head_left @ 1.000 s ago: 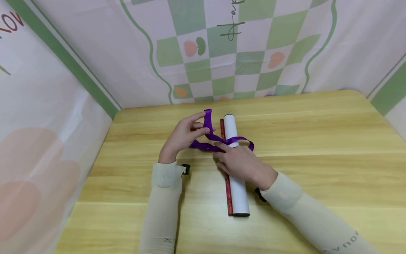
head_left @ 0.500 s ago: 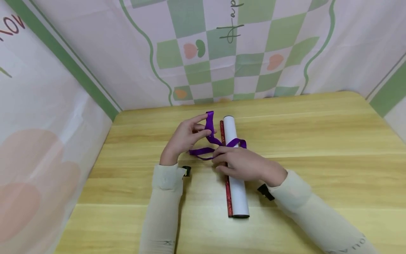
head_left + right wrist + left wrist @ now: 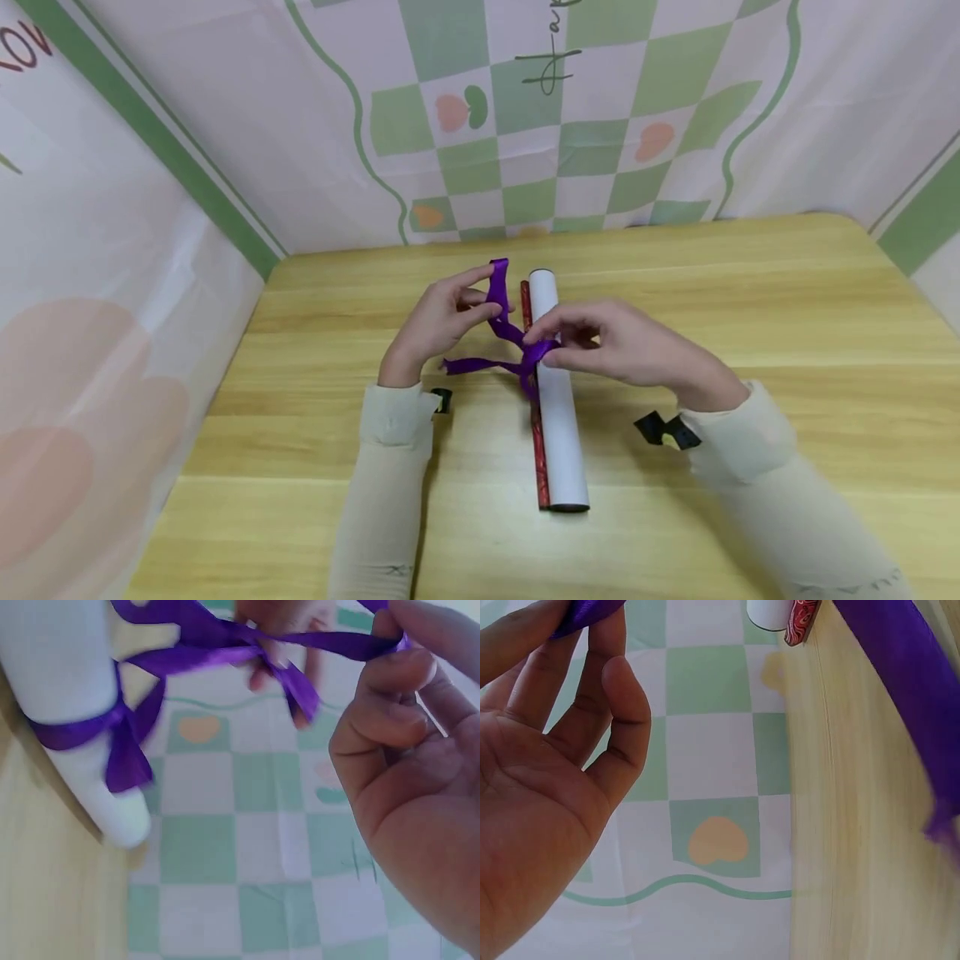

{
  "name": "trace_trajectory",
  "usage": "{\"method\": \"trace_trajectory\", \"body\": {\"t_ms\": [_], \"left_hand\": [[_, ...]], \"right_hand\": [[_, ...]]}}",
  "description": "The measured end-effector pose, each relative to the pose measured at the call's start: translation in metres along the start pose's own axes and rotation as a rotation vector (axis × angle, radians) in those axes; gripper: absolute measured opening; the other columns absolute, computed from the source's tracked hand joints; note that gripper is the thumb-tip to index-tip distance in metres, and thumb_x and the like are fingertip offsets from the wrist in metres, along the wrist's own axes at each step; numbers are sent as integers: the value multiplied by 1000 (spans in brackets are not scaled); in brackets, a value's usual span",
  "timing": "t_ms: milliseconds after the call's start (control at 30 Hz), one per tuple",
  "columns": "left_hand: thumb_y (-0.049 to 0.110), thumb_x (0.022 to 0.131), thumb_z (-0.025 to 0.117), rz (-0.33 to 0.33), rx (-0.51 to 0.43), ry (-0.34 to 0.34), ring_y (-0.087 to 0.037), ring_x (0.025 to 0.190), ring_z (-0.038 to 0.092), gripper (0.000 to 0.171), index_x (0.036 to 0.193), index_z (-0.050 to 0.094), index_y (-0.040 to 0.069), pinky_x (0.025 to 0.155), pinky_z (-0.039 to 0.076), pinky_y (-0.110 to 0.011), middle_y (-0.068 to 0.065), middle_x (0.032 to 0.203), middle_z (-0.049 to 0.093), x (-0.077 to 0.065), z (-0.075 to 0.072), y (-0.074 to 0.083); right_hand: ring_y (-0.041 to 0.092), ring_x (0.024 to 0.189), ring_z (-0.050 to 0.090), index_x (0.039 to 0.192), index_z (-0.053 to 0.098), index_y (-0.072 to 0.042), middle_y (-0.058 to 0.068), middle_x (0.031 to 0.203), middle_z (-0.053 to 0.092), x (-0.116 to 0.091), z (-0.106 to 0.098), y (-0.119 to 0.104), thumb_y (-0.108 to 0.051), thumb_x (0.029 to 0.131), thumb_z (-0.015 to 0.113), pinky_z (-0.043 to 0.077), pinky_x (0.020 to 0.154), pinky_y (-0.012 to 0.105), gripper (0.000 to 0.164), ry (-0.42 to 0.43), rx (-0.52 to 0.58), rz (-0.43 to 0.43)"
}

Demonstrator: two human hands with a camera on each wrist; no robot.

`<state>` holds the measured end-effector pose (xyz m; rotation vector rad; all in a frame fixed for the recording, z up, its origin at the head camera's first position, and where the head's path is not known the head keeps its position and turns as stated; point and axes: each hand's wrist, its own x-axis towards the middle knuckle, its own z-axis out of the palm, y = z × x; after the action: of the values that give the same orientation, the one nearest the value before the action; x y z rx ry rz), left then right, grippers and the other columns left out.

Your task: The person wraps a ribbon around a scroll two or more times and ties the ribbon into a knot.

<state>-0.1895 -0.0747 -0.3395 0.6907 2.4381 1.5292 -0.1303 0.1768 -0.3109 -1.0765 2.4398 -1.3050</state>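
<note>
A white tube (image 3: 562, 442) with dark ends lies lengthwise on the table, a red patterned strip (image 3: 541, 467) along its left side. Purple ribbon (image 3: 75, 733) goes round the tube in the right wrist view, with loose lengths above it. My left hand (image 3: 431, 321), left of the tube, pinches a raised loop of the ribbon between fingers and thumb. Over the middle of the tube, my right hand (image 3: 626, 342) pinches another part of the ribbon between thumb and fingertips. One ribbon tail (image 3: 476, 365) stretches left below my left hand.
The wooden table (image 3: 750, 333) runs back to a hanging cloth (image 3: 525, 175) with green and white checks. Another printed cloth (image 3: 112, 250) hangs along the left side. Black wrist devices (image 3: 666, 431) sit at the sleeve cuffs.
My right hand has lifted off the tube and shifted right, now pinching the ribbon. The loop that stuck out right of the tube is drawn in. My left hand has barely moved.
</note>
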Motion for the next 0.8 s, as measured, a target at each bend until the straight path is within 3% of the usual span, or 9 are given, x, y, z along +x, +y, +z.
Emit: {"method": "trace_trajectory", "body": {"t_ms": [67,200,467,633,800], "left_hand": [[18,90,63,-2,0,0,-9,84,67,55,143,48,14,56,33,-25,-5,101,73,0,0,0],[18,90,63,-16,8,0,-9,87,67,56,143,47,13,58,34,-26,-6,101,72,0,1,0],[19,91,62,-7,44,-7,-14,59,46,57,144,45,12,49,26,-24,-5,104,72,0,1,0],[19,90,62,-4,42,-11,-12,71,60,58,145,45,12,52,30,-25,-5,103,72,1,1,0],[18,91,62,-6,11,-25,-8,88,67,58,145,44,12,70,41,-26,-4,100,73,1,1,0]], "right_hand": [[12,64,45,117,65,-24,-3,82,58,-5,-9,-2,-29,89,64,40,56,28,28,3,12,31],[12,64,47,124,60,-28,-2,79,56,-15,-27,-6,-25,89,64,41,56,28,35,-11,8,48],[12,66,48,130,58,-28,-3,87,58,-38,-57,-8,-17,90,64,42,54,28,42,-66,-38,85],[12,67,49,133,53,-31,-4,87,57,-52,-72,-4,-20,90,64,44,56,28,46,-96,-109,152],[13,69,52,138,49,-26,-1,90,58,-65,-85,2,-15,89,64,45,58,29,51,-164,-44,174]]}}
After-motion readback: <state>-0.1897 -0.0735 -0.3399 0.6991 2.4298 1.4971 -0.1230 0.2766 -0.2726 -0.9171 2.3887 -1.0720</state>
